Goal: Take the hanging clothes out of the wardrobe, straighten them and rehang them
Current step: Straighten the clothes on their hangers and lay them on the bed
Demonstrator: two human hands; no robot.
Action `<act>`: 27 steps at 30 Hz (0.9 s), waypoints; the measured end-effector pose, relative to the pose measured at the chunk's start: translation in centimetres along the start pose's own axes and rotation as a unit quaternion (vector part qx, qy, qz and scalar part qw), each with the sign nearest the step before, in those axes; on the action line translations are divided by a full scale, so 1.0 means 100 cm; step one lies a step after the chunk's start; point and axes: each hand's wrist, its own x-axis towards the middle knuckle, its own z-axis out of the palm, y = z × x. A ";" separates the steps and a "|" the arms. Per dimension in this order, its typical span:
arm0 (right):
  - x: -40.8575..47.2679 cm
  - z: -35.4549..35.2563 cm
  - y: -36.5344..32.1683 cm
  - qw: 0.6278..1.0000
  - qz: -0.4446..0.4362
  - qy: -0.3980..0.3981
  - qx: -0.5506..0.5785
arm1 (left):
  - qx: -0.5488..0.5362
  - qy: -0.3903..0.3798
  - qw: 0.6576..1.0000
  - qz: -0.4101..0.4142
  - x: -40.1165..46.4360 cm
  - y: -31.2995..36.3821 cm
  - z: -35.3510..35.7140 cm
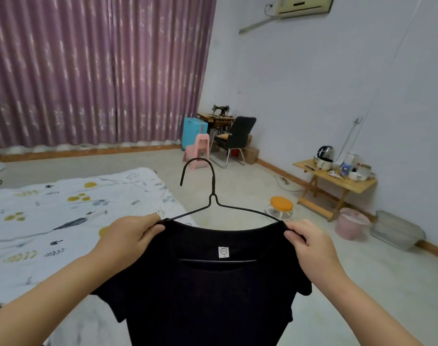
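The left hand [130,237] has its fingers [151,229] curled round the left shoulder of a black shirt [208,295], thumb on top, pinching cloth and wire together. The right hand [310,242] does the same at the right shoulder, its fingers [294,237] pinching the cloth over the end of the wire. The shirt hangs on a black wire hanger [213,201], held up in front of the person between the two hands; the hook rises upright above the neckline and curls to the left. A small white label [223,252] shows inside the collar, with the hanger's lower bar just under it. The short sleeves droop below each wrist.

To the left lies a bed [50,221] with a white patterned sheet. Beyond it hang purple curtains [88,71]. On the floor to the right stand an orange stool [281,204], a pink bin [351,223] and a wooden folding bench [337,183] carrying a kettle and cups. In the far corner are a black chair [237,136], a pink stool [200,148] and a blue suitcase [194,131].
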 end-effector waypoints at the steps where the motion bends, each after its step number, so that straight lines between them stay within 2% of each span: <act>1: 0.012 0.000 0.007 1.000 0.002 -0.005 0.012 | 0.002 0.005 1.000 0.011 0.013 -0.001 0.008; 6: 0.061 0.002 0.042 0.993 0.047 0.001 0.112 | 0.019 0.012 0.998 0.063 0.066 0.005 0.043; 10: 0.106 0.003 0.077 0.988 0.063 0.027 0.141 | 0.024 0.013 0.997 0.071 0.109 0.020 0.076; 16: 0.186 -0.017 0.143 0.994 -0.046 -0.047 0.086 | 0.040 0.080 0.995 0.037 0.176 0.051 0.130; 20: 0.246 -0.027 0.199 0.989 -0.081 -0.108 0.052 | 0.077 0.134 0.988 0.005 0.218 0.076 0.159; 23: 0.289 -0.023 0.233 0.984 -0.109 -0.140 0.015 | 0.101 0.146 0.984 -0.016 0.242 0.087 0.179; 27: 0.333 -0.001 0.260 0.979 -0.147 -0.138 -0.008 | 0.128 0.133 0.982 -0.050 0.259 0.086 0.196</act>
